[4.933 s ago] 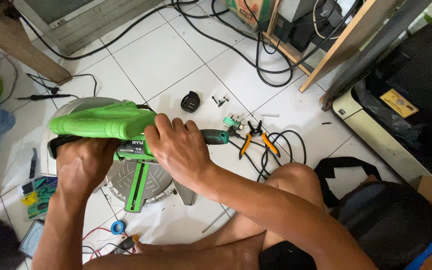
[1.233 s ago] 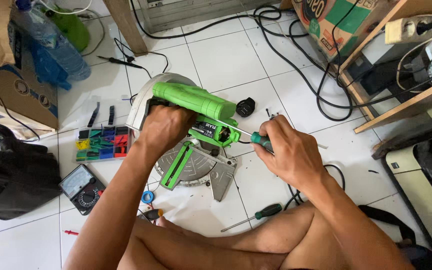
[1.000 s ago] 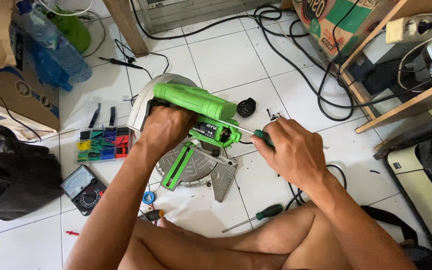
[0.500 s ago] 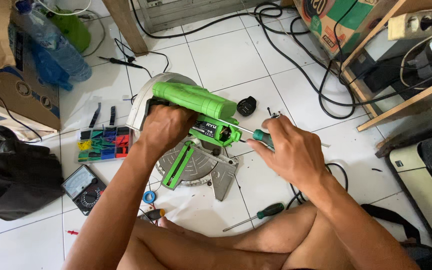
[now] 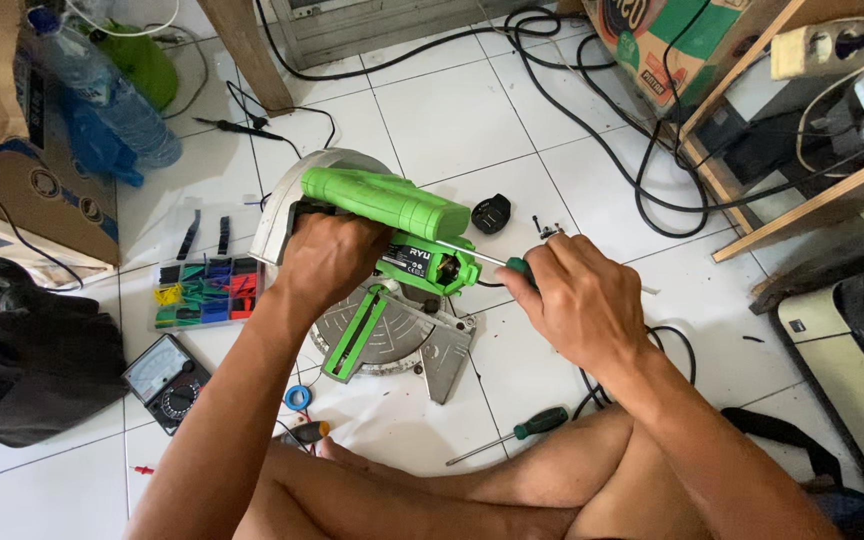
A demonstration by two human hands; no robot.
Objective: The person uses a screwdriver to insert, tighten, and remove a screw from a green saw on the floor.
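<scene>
Centrally, I see the left hand (image 5: 327, 262) clamped over the green miter saw (image 5: 382, 260) on the tiled floor, hiding its handle, while the right hand (image 5: 577, 300) grips a screwdriver (image 5: 487, 259) whose tip vanishes into the motor housing.

Improvised home repair corner: white tiled floor (image 5: 432, 110) strewn with black cables (image 5: 592, 110), multimeter (image 5: 167, 382) lower left, parts organiser (image 5: 202, 293), cardboard boxes (image 5: 22, 190) upper left.

1. The bright green plastic saw housing (image 5: 384, 202) sat over a grey metal base (image 5: 402, 340).
2. The clear compartment box (image 5: 205, 292), left, held yellow, green, blue, red and black pieces.
3. The near screwdriver (image 5: 512, 437) had a green-and-black handle.
</scene>
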